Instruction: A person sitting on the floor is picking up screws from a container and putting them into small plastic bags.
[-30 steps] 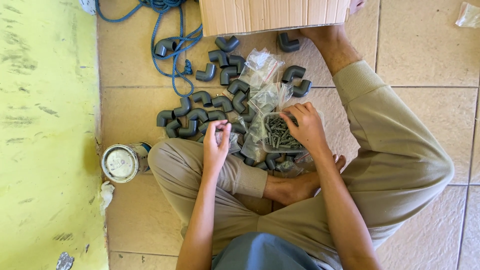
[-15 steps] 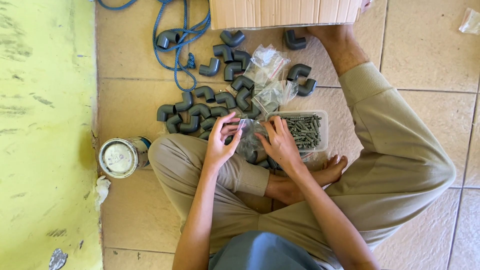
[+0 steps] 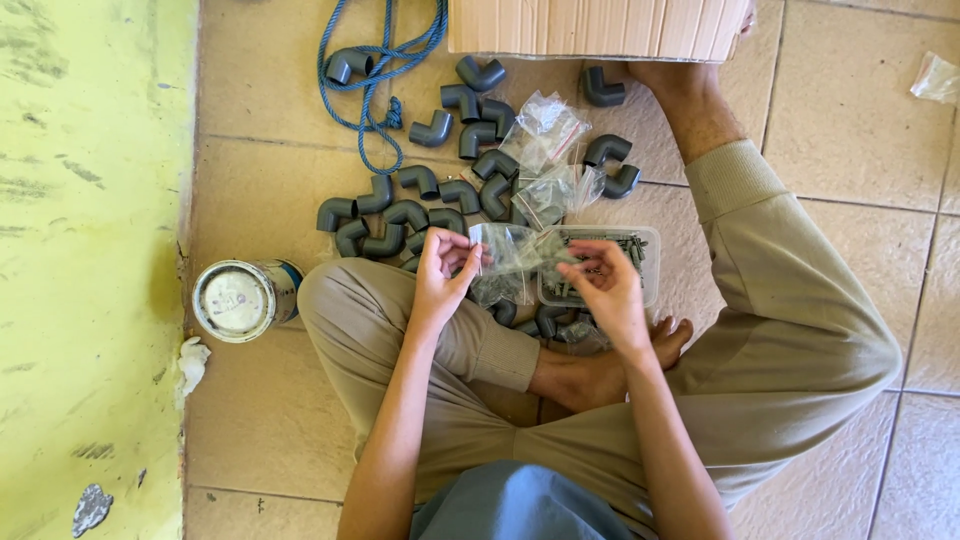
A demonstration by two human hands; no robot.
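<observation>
I sit cross-legged on a tiled floor. My left hand [image 3: 442, 272] pinches the edge of a small clear plastic bag [image 3: 515, 250] and my right hand [image 3: 603, 283] holds its other side, stretching it between them. Behind my right hand lies a clear plastic tray of dark screws [image 3: 640, 255]. Several grey pipe elbows [image 3: 400, 205] are scattered on the floor beyond my hands. More clear bags [image 3: 545, 130] lie among the elbows.
A round tin can [image 3: 238, 298] stands beside my left knee. A cardboard box [image 3: 595, 28] sits at the top edge, with a blue rope [image 3: 375, 70] coiled to its left. A yellow painted wall [image 3: 90, 250] fills the left side.
My right hand has come off the screw tray and moved toward the left hand. Both hands now hold a clear bag between them.
</observation>
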